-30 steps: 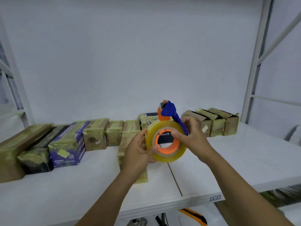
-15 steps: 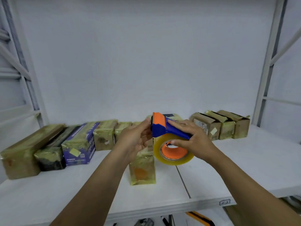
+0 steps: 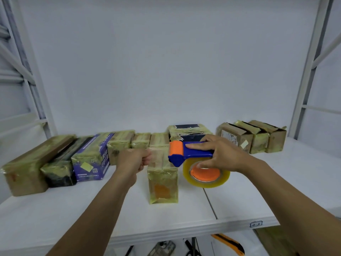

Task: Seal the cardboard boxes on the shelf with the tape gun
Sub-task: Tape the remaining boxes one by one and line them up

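Blue-and-orange tape gun (image 3: 191, 153) just right of centre frame, right hand (image 3: 225, 154) fingers wrapped round its handle, tape roll (image 3: 206, 174) hanging below, its head over the taped box (image 3: 163, 183) mid-shelf (image 3: 73, 215), left hand (image 3: 135, 158) fingers curled by the box's top, whether pinching anything I can't tell, more boxes (image 3: 121, 145) lining the back wall

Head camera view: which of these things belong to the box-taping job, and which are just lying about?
Belonging to the job: tape gun, gripped by the right hand; left hand, fingers curled beside the front box; row of boxes on the shelf.
Lying about: yellow-and-black tool and dark items, too cropped to identify, below the shelf.
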